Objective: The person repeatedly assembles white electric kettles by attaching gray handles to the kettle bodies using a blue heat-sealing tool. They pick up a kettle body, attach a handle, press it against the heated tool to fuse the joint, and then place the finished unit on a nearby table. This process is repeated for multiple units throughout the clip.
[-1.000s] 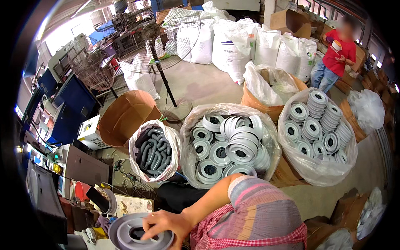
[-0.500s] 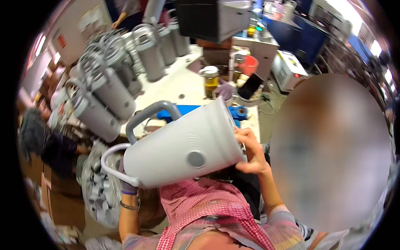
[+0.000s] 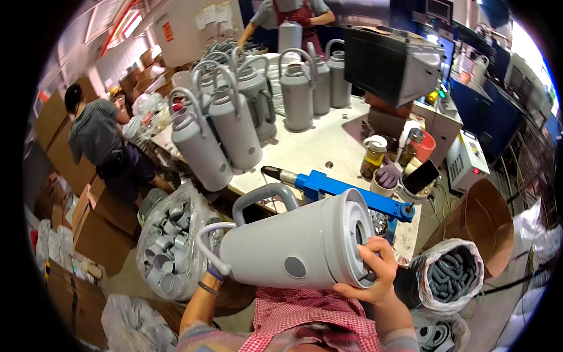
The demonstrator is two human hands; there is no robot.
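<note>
A large grey thermos jug (image 3: 275, 246) lies on its side in front of me, its base turned to the right and partly toward me. A dark grey side handle (image 3: 264, 199) is on its far side, and a pale carrying handle (image 3: 205, 240) loops from its left end. My left hand (image 3: 216, 271), in a purple glove, supports the left end; its fingers are mostly hidden behind the jug. At the base, my bare right hand (image 3: 378, 271) is closed, thumb on the rim and fingers curled into the round opening (image 3: 356, 226).
Several upright grey jugs (image 3: 234, 129) stand on the white table (image 3: 316, 146). A blue clamp-like tool (image 3: 346, 190) lies beyond my jug, near a yellow-filled jar (image 3: 373, 157). Bags of grey cups (image 3: 167, 252) and dark handles (image 3: 451, 273) flank me. Co-workers (image 3: 105, 132) are farther off.
The view has swung, showing more of the table and the bags. The jug's base has turned toward me, and my right fingers now reach into its opening. My left hand stays at the other end.
</note>
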